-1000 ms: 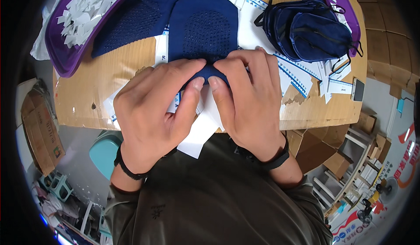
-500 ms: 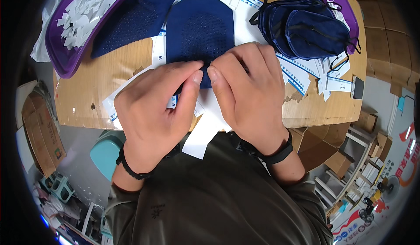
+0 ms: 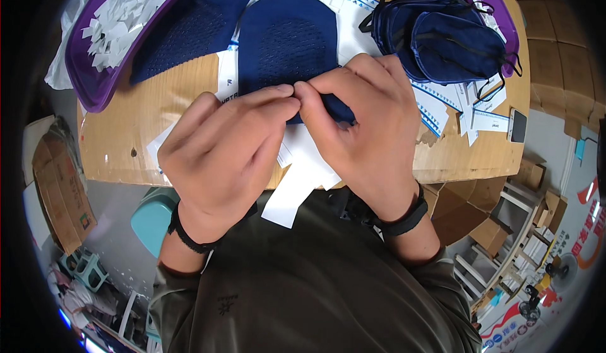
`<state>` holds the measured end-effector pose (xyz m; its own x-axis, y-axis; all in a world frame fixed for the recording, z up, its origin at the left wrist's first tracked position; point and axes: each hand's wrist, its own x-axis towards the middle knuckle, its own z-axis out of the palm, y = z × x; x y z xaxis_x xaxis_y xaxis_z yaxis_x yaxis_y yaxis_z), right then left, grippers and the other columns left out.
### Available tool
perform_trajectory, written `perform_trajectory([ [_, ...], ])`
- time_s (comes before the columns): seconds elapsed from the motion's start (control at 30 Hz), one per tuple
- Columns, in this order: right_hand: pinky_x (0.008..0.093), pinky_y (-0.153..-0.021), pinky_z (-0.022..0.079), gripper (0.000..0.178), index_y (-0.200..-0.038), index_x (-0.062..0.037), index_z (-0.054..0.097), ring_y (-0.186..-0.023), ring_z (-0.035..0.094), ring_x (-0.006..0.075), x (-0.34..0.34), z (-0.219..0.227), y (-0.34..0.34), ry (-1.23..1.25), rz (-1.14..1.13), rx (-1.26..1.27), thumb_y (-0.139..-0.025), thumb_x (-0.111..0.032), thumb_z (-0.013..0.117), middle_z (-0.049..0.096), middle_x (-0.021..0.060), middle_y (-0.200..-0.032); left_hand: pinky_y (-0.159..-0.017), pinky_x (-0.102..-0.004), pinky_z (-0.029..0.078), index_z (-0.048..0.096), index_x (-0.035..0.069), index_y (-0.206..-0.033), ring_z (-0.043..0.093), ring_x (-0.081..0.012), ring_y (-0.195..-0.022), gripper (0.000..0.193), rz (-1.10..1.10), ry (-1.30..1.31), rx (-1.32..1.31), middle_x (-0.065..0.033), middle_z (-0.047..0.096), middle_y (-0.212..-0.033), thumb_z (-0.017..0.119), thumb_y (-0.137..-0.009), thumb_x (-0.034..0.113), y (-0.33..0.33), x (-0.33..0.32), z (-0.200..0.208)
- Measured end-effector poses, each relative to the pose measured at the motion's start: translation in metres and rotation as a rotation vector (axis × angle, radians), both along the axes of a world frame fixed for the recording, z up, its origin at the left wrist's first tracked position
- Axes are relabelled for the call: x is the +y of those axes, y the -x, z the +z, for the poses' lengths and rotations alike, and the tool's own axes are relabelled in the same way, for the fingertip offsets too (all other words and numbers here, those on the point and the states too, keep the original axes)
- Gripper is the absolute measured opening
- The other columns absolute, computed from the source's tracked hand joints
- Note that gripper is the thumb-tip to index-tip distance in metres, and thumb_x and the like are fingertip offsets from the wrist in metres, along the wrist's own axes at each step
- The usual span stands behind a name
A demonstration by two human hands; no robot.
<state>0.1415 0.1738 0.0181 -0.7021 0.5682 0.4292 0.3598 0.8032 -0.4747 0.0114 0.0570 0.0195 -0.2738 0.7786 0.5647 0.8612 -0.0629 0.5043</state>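
In front of me lies a navy fabric piece (image 3: 287, 31) with a rounded far end and a patch of small dots. Over its near end my left hand (image 3: 221, 157) and my right hand (image 3: 369, 132) meet fingertip to fingertip. Each is closed in a pinch; whatever sits between the fingers is too small or hidden to tell. My left thumb is mostly out of sight below the fingers. Beneath the hands, white paper strips (image 3: 290, 195) stick out past the table's near edge.
At the far left a purple tray (image 3: 95, 97) holds many white paper slips, beside another dotted navy cloth (image 3: 189, 31). Stacked navy pouches (image 3: 454, 47) with black cords lie at right, near a second purple tray (image 3: 512, 44). Printed cards (image 3: 435, 110) spread over the wooden table (image 3: 120, 148).
My left fingers have folded over so its thumb no longer shows. My right hand has turned slightly, its thumb and forefinger now forming a loop. The fabric piece has barely shifted.
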Motion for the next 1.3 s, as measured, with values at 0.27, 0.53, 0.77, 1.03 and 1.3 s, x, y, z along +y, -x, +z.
perform_trajectory([
  [0.27,0.0389,-0.076,0.04,0.011,-0.072,-0.0122,0.068,-0.075,0.054,0.025,0.002,0.0,0.002,0.197,-0.022,0.012,-0.075,-0.02,0.075,0.055,0.0023,-0.073,-0.054,-0.0251,0.05,0.072,0.004,-0.098,0.067,-0.0175,-0.066,0.027,-0.064,0.06,0.125,-0.0057,0.073,-0.102,0.072,-0.072,-0.003,0.001,-0.007,-0.003],
  [0.53,0.0358,-0.066,0.041,0.006,-0.076,-0.009,0.07,-0.07,0.055,0.0252,0.0,0.0,0.004,0.134,-0.02,0.068,-0.075,-0.011,0.076,0.06,0.0042,-0.072,-0.056,-0.0268,0.053,0.07,0.003,-0.103,0.069,-0.0197,-0.069,0.031,-0.121,0.106,0.07,-0.0069,0.072,-0.105,0.072,-0.073,-0.003,0.01,-0.009,-0.001],
  [0.77,0.0344,-0.066,0.047,0.016,-0.081,-0.0117,0.07,-0.078,0.058,0.0246,0.003,-0.002,0.002,-0.004,0.044,0.203,-0.068,-0.007,0.077,0.065,0.0006,-0.086,-0.064,-0.0267,0.054,0.07,0.001,-0.101,0.071,-0.0213,-0.076,0.03,-0.071,0.186,-0.076,-0.0107,0.073,-0.1,0.071,-0.072,-0.006,0.005,-0.007,0.006],
  [1.03,0.036,-0.075,0.052,0.031,-0.098,-0.0048,0.071,-0.089,0.063,0.0254,0.004,-0.002,-0.023,-0.173,0.247,0.08,-0.068,-0.007,0.077,0.067,0.0065,-0.103,-0.066,-0.0305,0.055,0.068,0.002,-0.103,0.071,-0.0254,-0.08,0.031,-0.083,0.193,-0.159,-0.0105,0.072,-0.1,0.069,-0.073,-0.006,0.008,-0.006,0.002],
  [1.3,0.0376,-0.08,0.049,0.035,-0.103,-0.0048,0.067,-0.093,0.061,0.0252,0.005,-0.005,-0.021,-0.114,0.256,0.008,-0.07,-0.012,0.076,0.064,0.0057,-0.107,-0.071,-0.0314,0.055,0.067,0.0,-0.106,0.071,-0.0283,-0.086,0.03,-0.061,0.225,-0.172,-0.0156,0.071,-0.102,0.067,-0.077,-0.006,0.002,-0.008,0.003],
])
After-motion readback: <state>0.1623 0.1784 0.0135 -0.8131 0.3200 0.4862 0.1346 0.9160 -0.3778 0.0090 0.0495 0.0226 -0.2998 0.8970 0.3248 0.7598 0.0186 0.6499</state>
